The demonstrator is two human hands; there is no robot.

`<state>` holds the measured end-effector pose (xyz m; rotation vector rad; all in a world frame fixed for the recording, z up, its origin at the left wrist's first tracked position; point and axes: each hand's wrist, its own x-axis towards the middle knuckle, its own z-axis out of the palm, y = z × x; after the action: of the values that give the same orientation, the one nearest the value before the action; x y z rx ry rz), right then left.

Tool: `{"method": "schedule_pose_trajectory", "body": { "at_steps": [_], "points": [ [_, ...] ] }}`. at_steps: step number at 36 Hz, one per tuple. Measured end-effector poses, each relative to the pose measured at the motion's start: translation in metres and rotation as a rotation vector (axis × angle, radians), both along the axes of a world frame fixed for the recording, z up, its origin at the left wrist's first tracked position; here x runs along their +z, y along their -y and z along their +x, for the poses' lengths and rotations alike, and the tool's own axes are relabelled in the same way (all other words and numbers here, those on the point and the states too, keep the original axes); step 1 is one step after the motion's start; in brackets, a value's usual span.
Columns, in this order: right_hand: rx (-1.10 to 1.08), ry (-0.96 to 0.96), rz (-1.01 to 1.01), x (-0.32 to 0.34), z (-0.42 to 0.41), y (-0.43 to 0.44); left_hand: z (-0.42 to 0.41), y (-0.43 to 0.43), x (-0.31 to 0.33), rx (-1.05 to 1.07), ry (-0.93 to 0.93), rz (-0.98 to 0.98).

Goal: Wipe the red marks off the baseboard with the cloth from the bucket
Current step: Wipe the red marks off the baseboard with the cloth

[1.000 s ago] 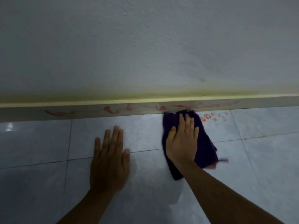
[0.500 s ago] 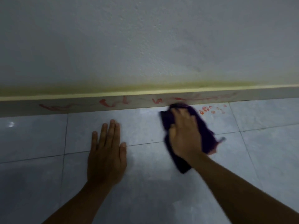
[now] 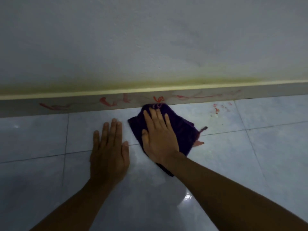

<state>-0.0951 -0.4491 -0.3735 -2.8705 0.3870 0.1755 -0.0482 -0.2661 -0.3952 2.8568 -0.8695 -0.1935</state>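
**Baseboard wipe, marks outstanding**

Left hand [image 3: 109,152]: flat, fingers spread, empty, bracing on floor tile [image 3: 250,164]. Right hand [image 3: 159,139]: flat atop purple cloth [image 3: 183,130], pressing rather than gripping, seemingly. Cloth's far edge touches baseboard [image 3: 25,108]. Red marks [image 3: 115,101] uncleared.

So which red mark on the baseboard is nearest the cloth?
The small curl directly above the cloth; the other marks sit further left or right.
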Motion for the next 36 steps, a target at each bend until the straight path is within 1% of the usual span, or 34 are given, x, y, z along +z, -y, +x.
{"method": "schedule_pose_trajectory", "body": {
  "at_steps": [4, 7, 10, 14, 16, 20, 22, 26, 28, 32, 36],
  "points": [
    [0.122, 0.018, -0.004, 0.0, -0.019, 0.019, -0.004, 0.009, 0.004, 0.031, -0.004, 0.021],
    [0.102, 0.039, -0.003, 0.001, -0.036, 0.036, -0.012, 0.04, 0.008, -0.018, -0.014, -0.016],
    [-0.032, 0.034, 0.0, -0.002, -0.06, 0.074, -0.021, 0.073, 0.005, -0.096, -0.054, -0.044],
    [-0.347, 0.038, -0.045, -0.004, -0.087, 0.152, -0.023, 0.075, 0.001, -0.127, -0.034, -0.026],
    [-0.46, 0.028, -0.068, -0.004, -0.092, 0.179, -0.023, 0.075, 0.001, -0.134, -0.031, -0.03],
    [-0.547, 0.024, -0.08, -0.008, -0.081, 0.174, -0.024, 0.078, 0.001, -0.124, -0.027, -0.04],
    [-0.511, 0.032, -0.058, -0.007, -0.077, 0.155, -0.023, 0.078, 0.001, -0.122, -0.024, -0.04],
    [-0.291, 0.073, 0.033, -0.007, -0.088, 0.114, -0.022, 0.078, -0.001, -0.13, -0.026, -0.026],
    [-0.296, 0.107, 0.06, -0.009, -0.1, 0.108, -0.022, 0.077, -0.002, -0.132, -0.026, -0.02],
    [-0.494, 0.156, 0.073, -0.009, -0.12, 0.125, -0.021, 0.075, -0.002, -0.13, -0.019, -0.035],
    [-0.757, 0.105, -0.06, -0.011, -0.116, 0.17, -0.022, 0.075, -0.002, -0.126, -0.018, -0.046]
  ]
}}
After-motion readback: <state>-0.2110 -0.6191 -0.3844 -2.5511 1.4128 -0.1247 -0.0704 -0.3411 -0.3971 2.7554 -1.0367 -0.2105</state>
